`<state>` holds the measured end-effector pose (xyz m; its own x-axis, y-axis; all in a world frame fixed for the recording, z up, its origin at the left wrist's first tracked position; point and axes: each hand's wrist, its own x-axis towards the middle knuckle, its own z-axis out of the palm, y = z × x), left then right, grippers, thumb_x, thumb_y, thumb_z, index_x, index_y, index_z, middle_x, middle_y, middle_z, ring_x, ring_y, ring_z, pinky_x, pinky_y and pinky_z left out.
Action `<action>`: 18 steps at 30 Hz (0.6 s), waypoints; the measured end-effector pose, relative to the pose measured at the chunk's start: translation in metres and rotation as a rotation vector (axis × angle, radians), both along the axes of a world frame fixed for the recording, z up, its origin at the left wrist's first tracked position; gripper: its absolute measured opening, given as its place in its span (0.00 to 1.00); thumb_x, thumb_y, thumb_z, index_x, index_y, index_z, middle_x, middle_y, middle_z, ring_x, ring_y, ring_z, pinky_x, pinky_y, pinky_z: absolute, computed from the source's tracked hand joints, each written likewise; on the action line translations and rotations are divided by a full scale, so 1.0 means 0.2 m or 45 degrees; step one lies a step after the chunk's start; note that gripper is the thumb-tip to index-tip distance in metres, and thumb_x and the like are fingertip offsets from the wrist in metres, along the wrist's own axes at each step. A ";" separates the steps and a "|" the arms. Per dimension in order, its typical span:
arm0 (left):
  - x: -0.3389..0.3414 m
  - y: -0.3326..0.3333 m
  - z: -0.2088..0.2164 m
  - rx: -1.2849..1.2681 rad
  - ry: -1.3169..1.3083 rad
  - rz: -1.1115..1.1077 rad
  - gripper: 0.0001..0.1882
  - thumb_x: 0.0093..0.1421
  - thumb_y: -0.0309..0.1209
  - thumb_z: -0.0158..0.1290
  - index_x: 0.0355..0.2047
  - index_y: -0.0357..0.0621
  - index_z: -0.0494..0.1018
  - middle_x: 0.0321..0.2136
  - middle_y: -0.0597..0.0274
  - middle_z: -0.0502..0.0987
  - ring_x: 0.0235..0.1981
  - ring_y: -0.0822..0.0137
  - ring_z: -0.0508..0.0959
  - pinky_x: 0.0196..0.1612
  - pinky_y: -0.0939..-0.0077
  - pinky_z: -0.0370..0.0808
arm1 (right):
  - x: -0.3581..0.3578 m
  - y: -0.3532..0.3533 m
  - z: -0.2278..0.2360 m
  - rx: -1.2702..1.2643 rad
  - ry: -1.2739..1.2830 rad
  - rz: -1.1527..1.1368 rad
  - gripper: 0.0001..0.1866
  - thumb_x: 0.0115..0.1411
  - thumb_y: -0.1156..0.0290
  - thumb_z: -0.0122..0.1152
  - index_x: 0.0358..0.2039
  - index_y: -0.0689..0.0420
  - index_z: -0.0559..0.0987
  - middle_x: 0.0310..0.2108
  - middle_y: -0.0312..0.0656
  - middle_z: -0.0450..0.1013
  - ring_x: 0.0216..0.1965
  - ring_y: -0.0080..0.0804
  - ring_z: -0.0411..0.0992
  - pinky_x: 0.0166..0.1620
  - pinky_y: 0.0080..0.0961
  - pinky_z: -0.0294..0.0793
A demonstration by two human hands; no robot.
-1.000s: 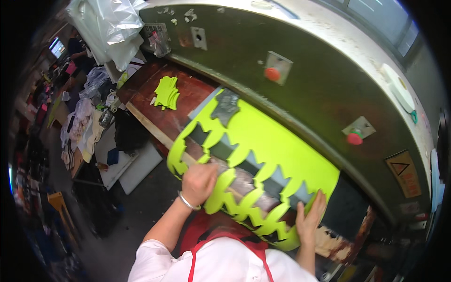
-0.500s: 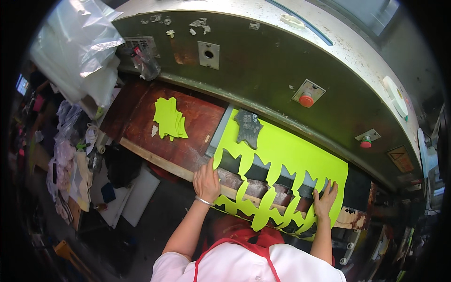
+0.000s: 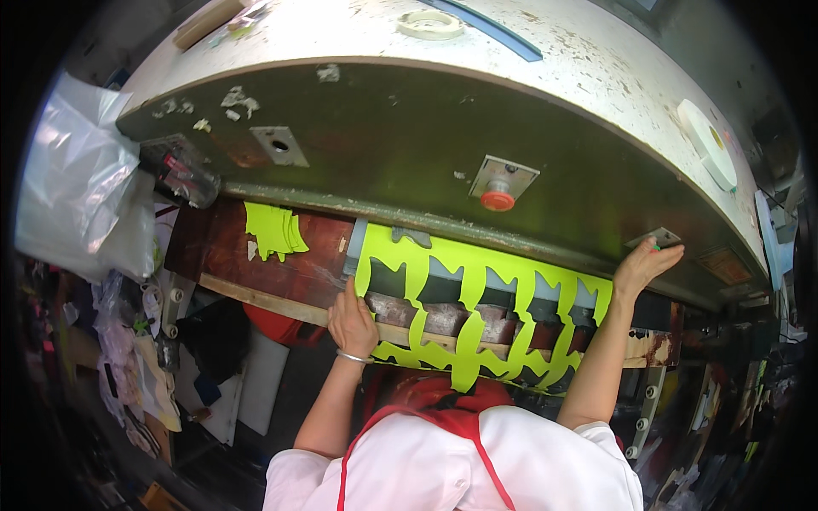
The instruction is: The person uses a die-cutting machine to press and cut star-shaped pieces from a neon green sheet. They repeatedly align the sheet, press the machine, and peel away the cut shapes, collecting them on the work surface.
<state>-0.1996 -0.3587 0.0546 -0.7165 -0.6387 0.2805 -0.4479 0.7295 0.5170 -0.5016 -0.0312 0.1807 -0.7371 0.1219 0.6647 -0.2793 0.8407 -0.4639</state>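
A bright yellow-green sheet (image 3: 471, 288) with rows of jagged cut-outs lies across the work surface in front of me, its near edge hanging over the wooden rim. My left hand (image 3: 352, 324) rests at its left edge, fingers stretched out and touching the border. My right hand (image 3: 643, 269) has its fingers apart at a green push button (image 3: 655, 245) on the machine panel, partly covering it. Under the machine's edge shows a sliver of a dark grey cutting die (image 3: 411, 236) on the sheet. Left of it sits a stack of cut yellow-green pieces (image 3: 274, 232).
The dark green machine panel (image 3: 375, 145) overhangs the far side and carries a red push button (image 3: 497, 198). A tape roll (image 3: 430, 25) and a blue strip (image 3: 490, 30) lie on its white top. Plastic bags (image 3: 81, 170) hang at the left, near a bottle (image 3: 191, 180).
My right hand has left the sheet's right side and moved up to the green button. My left hand stays at the left edge. The view has shifted, and the panel now hides most of the die.
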 end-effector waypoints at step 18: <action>-0.06 -0.15 0.05 -0.020 -0.051 -0.192 0.23 0.60 0.25 0.46 0.56 0.34 0.61 0.32 0.46 0.71 0.35 0.46 0.71 0.39 0.54 0.68 | 0.61 0.65 -0.38 -0.084 -0.575 -0.318 0.23 0.60 0.59 0.59 0.45 0.67 0.75 0.41 0.57 0.75 0.43 0.45 0.74 0.46 0.33 0.71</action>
